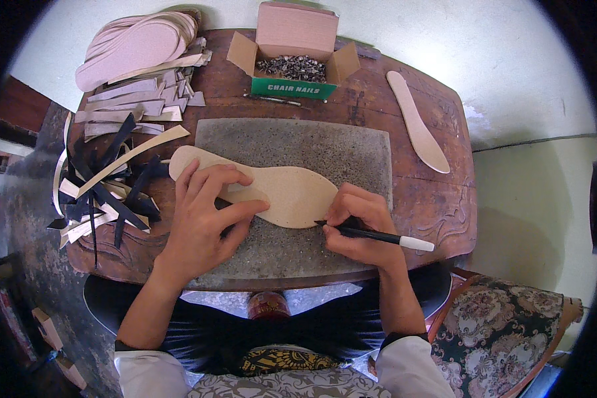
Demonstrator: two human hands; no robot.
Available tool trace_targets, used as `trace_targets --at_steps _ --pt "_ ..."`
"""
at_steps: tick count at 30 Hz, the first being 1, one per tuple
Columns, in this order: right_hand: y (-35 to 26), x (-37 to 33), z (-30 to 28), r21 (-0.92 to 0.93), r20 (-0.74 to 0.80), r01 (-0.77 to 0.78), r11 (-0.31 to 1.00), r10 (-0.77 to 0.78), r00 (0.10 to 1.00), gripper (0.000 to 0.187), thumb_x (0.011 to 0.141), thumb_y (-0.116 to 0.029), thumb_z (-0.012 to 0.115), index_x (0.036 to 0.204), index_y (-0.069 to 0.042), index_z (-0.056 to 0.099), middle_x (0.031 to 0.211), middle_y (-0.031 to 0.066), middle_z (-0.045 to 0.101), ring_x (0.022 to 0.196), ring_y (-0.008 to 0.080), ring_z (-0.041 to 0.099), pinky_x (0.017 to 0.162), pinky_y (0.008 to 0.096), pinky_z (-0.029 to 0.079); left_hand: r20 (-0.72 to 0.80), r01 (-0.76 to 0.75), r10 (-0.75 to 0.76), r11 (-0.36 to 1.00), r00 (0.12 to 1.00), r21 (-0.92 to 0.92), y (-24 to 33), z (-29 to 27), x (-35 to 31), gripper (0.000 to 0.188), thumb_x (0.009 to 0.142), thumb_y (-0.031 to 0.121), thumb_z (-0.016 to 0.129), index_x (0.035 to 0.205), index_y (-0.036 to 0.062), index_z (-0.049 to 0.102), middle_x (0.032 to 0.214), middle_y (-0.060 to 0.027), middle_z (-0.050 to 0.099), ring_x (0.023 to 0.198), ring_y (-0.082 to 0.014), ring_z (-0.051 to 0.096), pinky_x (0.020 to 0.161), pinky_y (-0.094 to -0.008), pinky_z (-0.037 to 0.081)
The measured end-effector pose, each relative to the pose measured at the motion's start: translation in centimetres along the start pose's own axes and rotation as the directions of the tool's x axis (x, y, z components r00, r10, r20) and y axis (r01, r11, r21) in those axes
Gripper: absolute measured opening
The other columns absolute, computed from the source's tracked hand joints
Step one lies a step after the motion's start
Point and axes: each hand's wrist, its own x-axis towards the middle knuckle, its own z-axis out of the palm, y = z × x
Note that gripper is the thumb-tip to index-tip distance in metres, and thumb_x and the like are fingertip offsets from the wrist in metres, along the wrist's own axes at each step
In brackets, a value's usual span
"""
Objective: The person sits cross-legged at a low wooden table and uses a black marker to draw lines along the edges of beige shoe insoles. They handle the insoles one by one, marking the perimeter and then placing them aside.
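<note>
A beige shoe insole (292, 192) lies slantwise on a grey stone slab (278, 142), its narrow end to the left and its broad end to the right. Small dark dots run along the lower edge of the broad end. My left hand (212, 209) rests on the insole's narrower part with thumb and fingers spread, pressing it down. In my right hand (361, 225) is a black marker pen (368, 233) with a white end, gripped between thumb and fingers. The pen's tip touches the insole's lower right edge. My right fingers also touch the rim of the broad end.
An opened green box (292, 86) of nails stands at the back. Another insole (418, 123) lies at right. Stacked pinkish insoles (139, 43) sit back left, with grey strips (129, 93) and a heap of black and cream strips (106, 192) nearer. The wooden table (431, 225) has rounded corners.
</note>
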Motion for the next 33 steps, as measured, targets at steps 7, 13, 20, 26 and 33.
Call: trace_targets --at_steps 7,13,20,26,33 --pt "0.1 -0.8 -0.7 0.551 -0.218 -0.136 0.824 0.299 0.929 0.011 0.1 -0.006 0.064 0.11 -0.003 0.062 0.091 0.0055 0.067 0.083 0.0139 0.063 0.073 0.0281 0.051 0.011 -0.016 0.016 1.0 1.0 0.012 -0.1 -0.1 -0.3 0.036 0.076 0.006 0.076 0.109 0.0229 0.078 0.126 -0.0053 0.062 0.128 -0.0292 0.056 0.119 -0.0595 0.027" --pt "-0.8 -1.1 -2.4 -0.128 -0.249 -0.254 0.959 0.217 0.944 0.038 0.092 -0.019 0.078 0.125 -0.006 0.065 0.117 0.0144 0.069 0.099 0.0226 0.068 0.088 0.0359 0.055 -0.017 -0.02 0.022 0.995 1.0 0.099 0.1 -1.1 0.2 0.05 0.079 0.017 0.079 0.128 0.0209 0.071 0.136 -0.0081 0.061 0.137 -0.0321 0.051 0.123 -0.061 0.023" --pt "-2.2 -0.5 -0.2 -0.45 -0.042 0.017 0.893 -0.04 0.998 0.077 0.07 -0.026 0.094 0.138 -0.011 0.06 0.137 0.011 0.065 0.128 0.0328 0.057 0.11 0.0425 0.044 0.096 0.075 -0.094 0.979 0.991 0.191 -1.0 -3.2 0.6 0.076 0.077 0.023 0.079 0.149 0.0187 0.054 0.154 -0.0125 0.048 0.151 -0.0363 0.035 0.127 -0.0573 0.019" --pt "-2.3 -1.4 -1.1 -0.395 -0.091 -0.063 0.916 0.029 0.995 0.073 0.071 -0.023 0.092 0.136 -0.011 0.061 0.14 0.0114 0.064 0.125 0.035 0.058 0.109 0.0439 0.045 0.156 0.089 -0.108 0.988 0.982 0.128 -0.3 -2.5 1.2 0.077 0.078 0.018 0.077 0.151 0.0174 0.053 0.155 -0.0139 0.046 0.15 -0.0384 0.035 0.125 -0.0543 0.025" --pt "-3.5 -4.6 -5.2 -0.33 -0.213 -0.118 0.937 0.047 0.976 0.068 0.074 -0.02 0.09 0.134 -0.014 0.06 0.139 0.0104 0.064 0.128 0.0367 0.056 0.111 0.0462 0.042 0.057 -0.017 0.011 0.995 0.998 0.099 1.3 -1.2 2.9 0.074 0.082 0.012 0.079 0.15 0.0133 0.052 0.16 -0.0163 0.042 0.149 -0.0397 0.037 0.122 -0.0503 0.031"
